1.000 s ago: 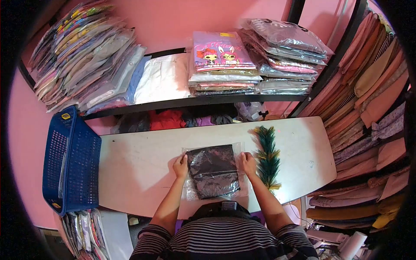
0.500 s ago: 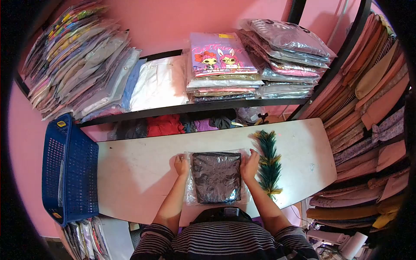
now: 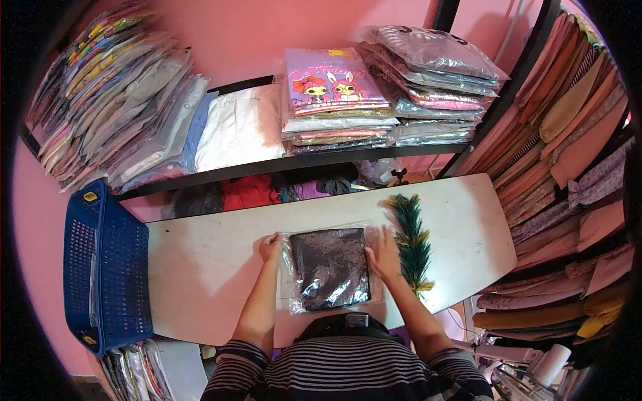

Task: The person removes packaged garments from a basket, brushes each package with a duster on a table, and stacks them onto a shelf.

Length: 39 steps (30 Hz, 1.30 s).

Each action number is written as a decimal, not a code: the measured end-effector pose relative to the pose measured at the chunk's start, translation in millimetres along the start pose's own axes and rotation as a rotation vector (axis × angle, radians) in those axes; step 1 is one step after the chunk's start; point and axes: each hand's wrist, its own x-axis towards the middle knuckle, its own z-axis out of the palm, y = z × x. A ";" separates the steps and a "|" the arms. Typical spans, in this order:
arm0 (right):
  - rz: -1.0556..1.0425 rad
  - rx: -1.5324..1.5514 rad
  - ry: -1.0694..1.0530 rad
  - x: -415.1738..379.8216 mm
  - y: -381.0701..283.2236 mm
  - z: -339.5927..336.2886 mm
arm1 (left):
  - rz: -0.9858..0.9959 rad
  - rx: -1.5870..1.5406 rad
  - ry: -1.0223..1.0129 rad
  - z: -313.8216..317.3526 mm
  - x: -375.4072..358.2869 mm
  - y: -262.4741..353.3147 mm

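A dark folded garment [image 3: 331,267] lies inside a clear plastic bag [image 3: 286,294] on the white table, in front of my body. At the bag's upper left corner, my left hand [image 3: 270,247] is closed on the plastic edge. My right hand [image 3: 383,256] rests at the right side of the bag with its fingers stretched out and apart, the thumb against the garment's edge. Just right of that hand lies a green and yellow tinsel garland [image 3: 413,244].
A blue basket [image 3: 124,267] stands at the table's left end. Behind, a black-edged shelf [image 3: 267,164] carries stacks of bagged clothes [image 3: 338,87] and a white folded cloth [image 3: 241,123]. Hanging garments [image 3: 575,200] line the right side. A white table [image 3: 200,267] spans between.
My right hand has opened its fingers and shifted inward over the bag's right side. My left hand stays at the left edge. The view has shifted slightly.
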 end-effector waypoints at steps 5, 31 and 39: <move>0.256 -0.070 0.205 -92.5 22.4 -59.9 | 0.113 0.077 -0.099 -52.2 -79.6 15.3; 0.214 -0.057 -0.412 -130.8 -5.8 -76.6 | 0.547 0.294 0.102 -61.4 -188.4 -23.8; 0.432 -0.222 -0.359 -130.0 37.8 -69.6 | 0.487 0.374 0.084 -61.3 -189.7 -25.9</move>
